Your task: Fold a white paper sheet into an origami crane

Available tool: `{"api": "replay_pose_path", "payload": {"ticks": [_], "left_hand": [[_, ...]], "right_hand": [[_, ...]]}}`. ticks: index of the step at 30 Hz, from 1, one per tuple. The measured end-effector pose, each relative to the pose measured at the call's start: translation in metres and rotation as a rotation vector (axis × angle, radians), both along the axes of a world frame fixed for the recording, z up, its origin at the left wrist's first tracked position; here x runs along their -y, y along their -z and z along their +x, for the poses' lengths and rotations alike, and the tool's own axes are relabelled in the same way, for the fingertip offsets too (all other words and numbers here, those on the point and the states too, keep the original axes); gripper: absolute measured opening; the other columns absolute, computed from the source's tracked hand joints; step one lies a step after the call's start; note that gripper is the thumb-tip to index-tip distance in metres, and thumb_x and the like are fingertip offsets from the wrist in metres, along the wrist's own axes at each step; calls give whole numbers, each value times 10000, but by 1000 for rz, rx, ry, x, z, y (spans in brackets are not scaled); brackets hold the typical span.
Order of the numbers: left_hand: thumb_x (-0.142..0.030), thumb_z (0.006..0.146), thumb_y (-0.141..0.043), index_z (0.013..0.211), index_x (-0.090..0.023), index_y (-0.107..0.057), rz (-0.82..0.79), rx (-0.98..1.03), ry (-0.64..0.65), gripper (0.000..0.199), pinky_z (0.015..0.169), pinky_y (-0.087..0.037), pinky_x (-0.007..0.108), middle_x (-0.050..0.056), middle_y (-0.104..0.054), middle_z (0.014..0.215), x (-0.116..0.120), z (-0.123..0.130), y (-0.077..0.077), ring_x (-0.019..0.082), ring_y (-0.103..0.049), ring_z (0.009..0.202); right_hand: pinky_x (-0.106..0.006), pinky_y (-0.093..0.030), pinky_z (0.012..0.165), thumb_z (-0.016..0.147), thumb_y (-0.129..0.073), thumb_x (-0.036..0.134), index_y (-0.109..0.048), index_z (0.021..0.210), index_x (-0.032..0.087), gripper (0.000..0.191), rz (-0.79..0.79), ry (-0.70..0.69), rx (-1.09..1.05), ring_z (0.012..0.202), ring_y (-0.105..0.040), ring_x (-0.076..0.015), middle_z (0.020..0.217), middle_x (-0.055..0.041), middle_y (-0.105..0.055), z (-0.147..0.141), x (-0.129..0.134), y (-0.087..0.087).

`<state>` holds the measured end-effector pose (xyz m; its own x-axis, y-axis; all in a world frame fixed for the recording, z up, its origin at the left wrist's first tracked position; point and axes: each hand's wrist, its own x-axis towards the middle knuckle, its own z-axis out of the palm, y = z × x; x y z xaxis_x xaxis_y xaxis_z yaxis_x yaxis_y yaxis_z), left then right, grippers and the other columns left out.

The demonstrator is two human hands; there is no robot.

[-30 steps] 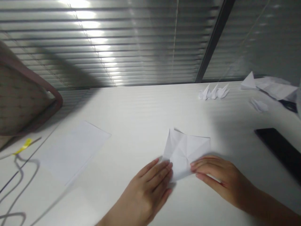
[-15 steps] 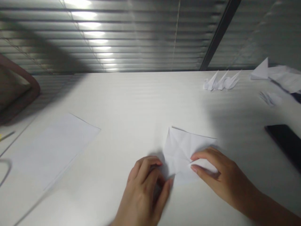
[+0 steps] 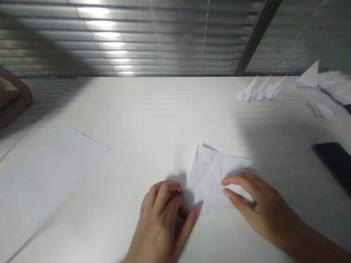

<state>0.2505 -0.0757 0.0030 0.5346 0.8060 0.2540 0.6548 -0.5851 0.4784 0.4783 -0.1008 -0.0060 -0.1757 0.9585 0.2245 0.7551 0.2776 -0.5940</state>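
Observation:
A creased white paper (image 3: 211, 175) lies on the white table, with fold lines crossing its face and its far edge slightly raised. My right hand (image 3: 252, 201) pinches a fold near the paper's middle between thumb and forefinger. At the near left corner, my left hand (image 3: 167, 215) has its fingers curled and its thumb tip on the paper's edge. The fingertips lie partly hidden behind the hand at the left edge of the sheet.
White paper sheets (image 3: 55, 175) lie at the left. Folded paper figures (image 3: 260, 91) stand at the back right, near more folded paper (image 3: 309, 77). A black phone (image 3: 334, 160) is at the right; window blinds (image 3: 164, 40) rise behind the table (image 3: 137, 120).
My left hand has shifted a little to the left, and the paper's left side has swung slightly with it. My right hand keeps its pinch. The view has moved slightly.

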Motion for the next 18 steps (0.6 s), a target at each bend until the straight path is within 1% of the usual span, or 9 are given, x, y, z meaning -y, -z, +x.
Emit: {"api": "replay_pose_path", "payload": {"ticks": [5, 12, 16, 18], "left_hand": [[-207, 832, -646, 755, -178, -528, -3, 3, -14, 143, 814, -445, 356, 71, -483, 981, -1, 0, 1, 236, -463, 990], [-215, 825, -659, 740, -180, -525, -16, -5, -19, 162, 799, -455, 358, 68, -486, 958, 0, 1, 0, 233, -462, 977], [-230, 831, -649, 729, -178, -534, -9, -6, -35, 162, 780, -477, 355, 78, -513, 952, -1, 2, 0, 236, -485, 960], [-225, 844, -629, 767, -164, -561, 24, -19, -42, 120, 786, -485, 352, 88, -545, 945, -1, 2, -1, 235, -509, 948]], "right_hand": [[-290, -492, 748, 892, -527, 147, -530, 990, 234, 131, 1, -20, 3, 842, -631, -165, 884, -23, -658, 1, 0, 1], [-307, -487, 747, 900, -511, 135, -526, 968, 228, 117, 37, -7, 8, 826, -625, -172, 869, -30, -653, -1, 0, 0], [-313, -484, 740, 898, -514, 133, -530, 969, 220, 113, 32, -41, 28, 822, -622, -179, 863, -33, -651, 1, -1, 0], [-320, -483, 729, 902, -502, 126, -535, 977, 216, 122, 14, -80, 44, 811, -615, -183, 849, -31, -643, 2, -2, -1]]}}
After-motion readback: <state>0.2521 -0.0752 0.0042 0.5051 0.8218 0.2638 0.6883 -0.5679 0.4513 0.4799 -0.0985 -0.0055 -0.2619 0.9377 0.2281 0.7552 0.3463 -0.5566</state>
